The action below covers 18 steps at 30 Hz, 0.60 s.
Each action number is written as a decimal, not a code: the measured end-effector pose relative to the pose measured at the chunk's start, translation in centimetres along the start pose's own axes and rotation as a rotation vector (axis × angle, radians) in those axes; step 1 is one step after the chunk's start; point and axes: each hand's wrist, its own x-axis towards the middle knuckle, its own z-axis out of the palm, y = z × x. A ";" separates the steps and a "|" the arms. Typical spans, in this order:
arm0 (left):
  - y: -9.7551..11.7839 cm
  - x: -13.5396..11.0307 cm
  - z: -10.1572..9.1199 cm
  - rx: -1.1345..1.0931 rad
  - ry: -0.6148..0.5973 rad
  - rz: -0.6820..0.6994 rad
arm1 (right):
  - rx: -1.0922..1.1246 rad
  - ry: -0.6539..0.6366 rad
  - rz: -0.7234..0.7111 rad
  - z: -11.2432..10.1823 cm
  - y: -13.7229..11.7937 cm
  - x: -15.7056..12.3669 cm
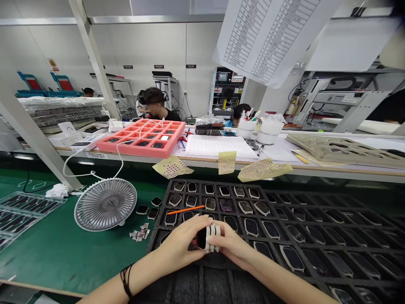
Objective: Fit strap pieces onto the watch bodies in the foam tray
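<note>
My left hand (180, 238) and my right hand (229, 245) grip a small dark watch-like device (201, 238) between them. Several white strips (212, 237) wrap around it, and my fingers hide part of it. Both hands are over the near side of a black compartment tray (262, 186). Its cells hold many rounded dark device bodies with pale rims, such as one (251, 227) just beyond my right hand. A thin orange stick (185, 210) lies across the tray above my left hand.
A white desk fan (106, 204) and loose devices (147, 210) sit on the green mat (63, 253) left of the tray, near small paper strips (139, 232). A pink compartment tray (141, 137) stands on the far bench. Two co-workers (155, 105) sit beyond it.
</note>
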 end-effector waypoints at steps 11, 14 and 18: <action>-0.5 1.9 1.8 0.090 -0.044 -0.016 | -0.239 0.335 -0.086 -2.8 0.1 -3.4; -1.0 1.8 2.4 0.217 -0.174 -0.035 | -0.680 0.428 -0.153 -3.9 0.4 -4.0; -1.5 1.3 1.8 0.386 -0.235 0.008 | -0.964 0.375 -0.098 -4.4 0.7 -4.5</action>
